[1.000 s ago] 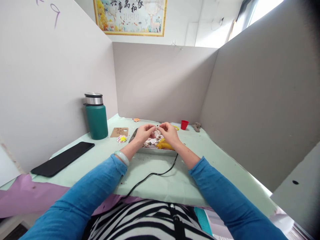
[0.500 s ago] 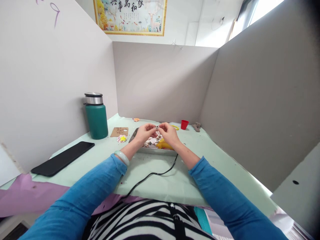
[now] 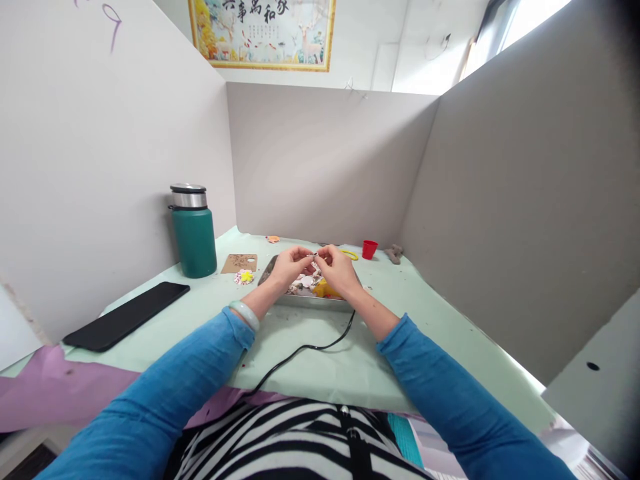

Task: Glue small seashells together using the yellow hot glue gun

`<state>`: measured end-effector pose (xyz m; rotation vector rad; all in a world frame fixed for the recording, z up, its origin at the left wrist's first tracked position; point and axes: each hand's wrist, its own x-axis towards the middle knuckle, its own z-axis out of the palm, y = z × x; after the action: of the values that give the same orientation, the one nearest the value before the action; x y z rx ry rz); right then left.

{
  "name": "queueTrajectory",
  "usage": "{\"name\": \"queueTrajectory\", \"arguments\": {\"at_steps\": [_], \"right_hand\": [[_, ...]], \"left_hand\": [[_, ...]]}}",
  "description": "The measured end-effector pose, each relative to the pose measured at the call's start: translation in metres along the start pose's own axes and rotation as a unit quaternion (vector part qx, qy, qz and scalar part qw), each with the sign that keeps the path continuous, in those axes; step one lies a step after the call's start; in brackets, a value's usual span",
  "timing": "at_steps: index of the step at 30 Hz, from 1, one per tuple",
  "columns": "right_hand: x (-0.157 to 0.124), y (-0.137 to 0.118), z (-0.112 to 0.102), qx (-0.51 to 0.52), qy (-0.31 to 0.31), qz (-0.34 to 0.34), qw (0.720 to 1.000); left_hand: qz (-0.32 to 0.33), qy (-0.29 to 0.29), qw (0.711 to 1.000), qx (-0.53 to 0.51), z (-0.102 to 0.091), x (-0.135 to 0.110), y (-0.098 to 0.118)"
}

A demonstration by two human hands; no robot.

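Note:
My left hand (image 3: 292, 264) and my right hand (image 3: 336, 265) meet above a shallow metal tray (image 3: 310, 303). Both pinch a tiny dark piece (image 3: 315, 256) between thumbs and fingertips; it is too small to name. Under the hands, the tray holds a heap of small pale and pinkish pieces (image 3: 306, 284) and a larger yellow item (image 3: 326, 289), partly covered by my right hand. Just left of the tray lies a round patterned piece with a yellow star on it (image 3: 244, 277). A brown card with a hole (image 3: 239, 263) is behind that.
A green bottle (image 3: 194, 243) and a black phone-like slab (image 3: 127, 316) are on the left. A red cup (image 3: 369, 250), a yellow ring-like handle (image 3: 350, 255) and a grey-brown object (image 3: 394, 253) stand at the back right. A black cable (image 3: 305, 348) runs toward me. Grey partitions (image 3: 330, 160) enclose the table.
The hands stay in the same place over the tray, fingertips still together on the tiny piece. The whole view has shifted very slightly.

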<state>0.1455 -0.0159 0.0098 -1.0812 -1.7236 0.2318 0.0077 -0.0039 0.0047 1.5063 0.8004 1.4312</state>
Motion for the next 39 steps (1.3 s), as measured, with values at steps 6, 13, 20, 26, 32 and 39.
{"name": "queueTrajectory", "arguments": {"at_steps": [6, 13, 20, 26, 32, 39], "right_hand": [[-0.001, 0.006, 0.007, -0.051, 0.028, -0.005, 0.998], [-0.003, 0.005, 0.010, -0.076, 0.027, -0.004, 0.997], [-0.003, 0.008, 0.013, -0.083, 0.020, 0.005, 0.996], [-0.001, 0.013, 0.010, -0.072, 0.027, 0.003, 0.997], [0.000, 0.014, 0.009, -0.065, 0.023, -0.006, 0.998], [-0.001, 0.013, 0.009, -0.066, 0.013, -0.021, 0.998]], "left_hand": [[0.008, 0.001, 1.000, 0.021, -0.001, 0.001, -0.003], [0.028, -0.007, 0.999, 0.036, -0.005, 0.006, -0.012], [0.007, 0.000, 0.999, 0.036, -0.003, 0.003, -0.007], [-0.057, 0.015, 0.998, -0.024, -0.004, 0.003, -0.004], [-0.070, -0.012, 0.996, -0.063, -0.009, 0.005, -0.007], [-0.064, -0.028, 0.995, -0.073, -0.008, 0.006, -0.009]]}}
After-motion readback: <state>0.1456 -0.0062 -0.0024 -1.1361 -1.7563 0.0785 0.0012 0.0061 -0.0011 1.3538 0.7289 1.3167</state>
